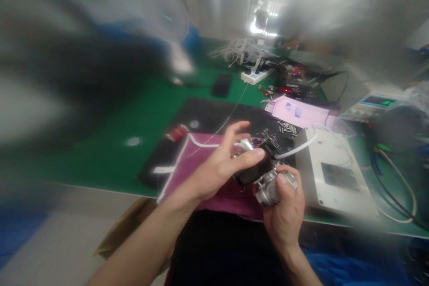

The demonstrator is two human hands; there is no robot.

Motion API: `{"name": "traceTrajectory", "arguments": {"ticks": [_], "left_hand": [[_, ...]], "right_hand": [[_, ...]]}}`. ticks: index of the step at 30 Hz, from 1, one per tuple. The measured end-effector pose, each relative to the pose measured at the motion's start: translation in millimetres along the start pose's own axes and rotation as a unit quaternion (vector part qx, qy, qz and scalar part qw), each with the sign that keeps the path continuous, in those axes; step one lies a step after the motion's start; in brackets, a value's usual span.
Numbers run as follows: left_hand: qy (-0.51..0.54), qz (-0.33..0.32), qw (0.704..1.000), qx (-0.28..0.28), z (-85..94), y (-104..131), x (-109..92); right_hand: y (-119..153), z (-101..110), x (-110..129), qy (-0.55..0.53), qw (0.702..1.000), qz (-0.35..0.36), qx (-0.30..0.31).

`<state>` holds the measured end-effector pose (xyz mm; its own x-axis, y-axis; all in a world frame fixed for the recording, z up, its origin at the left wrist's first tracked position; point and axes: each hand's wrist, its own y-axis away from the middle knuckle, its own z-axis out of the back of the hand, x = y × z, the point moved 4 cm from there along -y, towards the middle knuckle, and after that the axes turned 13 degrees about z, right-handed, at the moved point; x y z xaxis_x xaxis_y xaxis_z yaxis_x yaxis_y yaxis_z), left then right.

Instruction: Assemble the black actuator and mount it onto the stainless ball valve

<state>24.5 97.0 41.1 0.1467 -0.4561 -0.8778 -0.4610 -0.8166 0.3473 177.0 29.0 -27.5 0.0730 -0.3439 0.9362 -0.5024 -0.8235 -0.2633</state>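
Observation:
Over a magenta cloth (181,174) near the table's front edge, both hands are at one device made of a black block (256,169) and a silver metal part (268,190). My right hand (286,201) is wrapped round the silver part, thumb on top. On the black block lies the thumb of my left hand (221,165); its index finger is raised, and its other fingers are partly hidden behind the device. A white cable (300,146) runs from near the block toward a pale metal box.
On the green table (114,143) lie a black mat (201,111), a red roll (177,132), a phone (221,85), a power strip (255,76), pink paper (301,111) and loose metal pins (287,128). Right are the metal box (308,165) and an instrument with a lit display (380,101).

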Motion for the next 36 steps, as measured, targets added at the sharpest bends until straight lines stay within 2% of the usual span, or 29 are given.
{"name": "traceTrajectory", "arguments": {"ticks": [2, 3, 7, 11, 15, 20, 25, 36], "left_hand": [[-0.067, -0.005, 0.996, 0.054, -4.3, 2.4, -5.7], [-0.097, -0.016, 0.993, 0.062, -5.6, 3.5, -7.7], [-0.146, -0.062, 0.987, 0.022, -6.5, 6.6, -10.6], [-0.139, -0.073, 0.987, 0.029, -12.0, 9.0, -10.4], [-0.104, -0.083, 0.991, 0.024, -18.9, 12.6, -10.8], [-0.119, -0.081, 0.989, 0.021, -19.5, 16.7, -12.9], [-0.123, -0.098, 0.987, 0.025, -18.7, 18.2, -20.2], [-0.09, -0.113, 0.989, 0.018, -23.5, 14.9, -19.9]], "right_hand": [[-2.8, 2.0, 4.0, 0.002, 1.0, 0.015, -0.005], [-4.6, 2.8, 6.1, 0.004, 1.0, 0.022, -0.008], [-12.8, 5.0, 15.8, 0.022, 0.998, 0.052, -0.007], [-16.7, 3.5, 25.1, 0.051, 0.996, 0.076, 0.015], [-21.0, 3.3, 34.1, 0.08, 0.99, 0.115, -0.004], [-31.5, 3.2, 40.6, 0.107, 0.985, 0.124, 0.06], [-34.1, 6.4, 44.6, 0.119, 0.98, 0.152, 0.041], [-31.6, 4.2, 41.1, 0.069, 0.988, 0.136, 0.021]]}}
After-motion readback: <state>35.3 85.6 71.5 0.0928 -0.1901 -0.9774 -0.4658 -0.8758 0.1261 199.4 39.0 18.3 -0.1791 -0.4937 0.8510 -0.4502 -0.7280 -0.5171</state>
